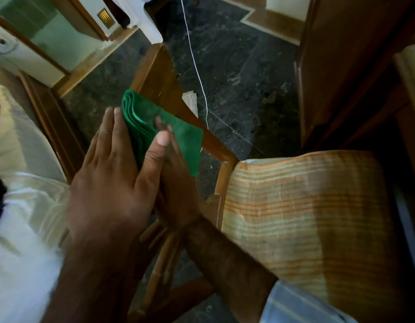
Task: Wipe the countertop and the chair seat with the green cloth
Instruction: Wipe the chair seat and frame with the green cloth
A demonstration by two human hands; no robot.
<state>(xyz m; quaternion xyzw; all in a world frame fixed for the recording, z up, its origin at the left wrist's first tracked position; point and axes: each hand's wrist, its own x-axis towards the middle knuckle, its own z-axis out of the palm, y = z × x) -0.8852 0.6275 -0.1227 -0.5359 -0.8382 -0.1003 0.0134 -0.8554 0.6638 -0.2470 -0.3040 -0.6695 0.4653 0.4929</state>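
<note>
The left hand (pixel 113 183) lies flat over the right hand (pixel 176 183), pressing the folded green cloth (pixel 178 136) between them, apparently clear of the striped chair seat (pixel 307 217). Loosening the press could drop it to the dark floor (pixel 237 89).

- The place looks like a room in a home, with furniture rather than work gear.
- A wooden chair (pixel 178 108) with a striped orange-and-cream cushioned chair seat (pixel 307 206) stands on a dark stone floor (pixel 237 73).
- Left of the chair lies pale bedding or upholstery (pixel 22 206) in a wooden frame.
- Beyond the chair, a cream wall with wooden skirting (pixel 276 22) meets the floor.
- Right of the chair rises a large wooden furniture panel (pixel 342 66).
- A thin white cord (pixel 195 61) hangs down beyond the chair.
</note>
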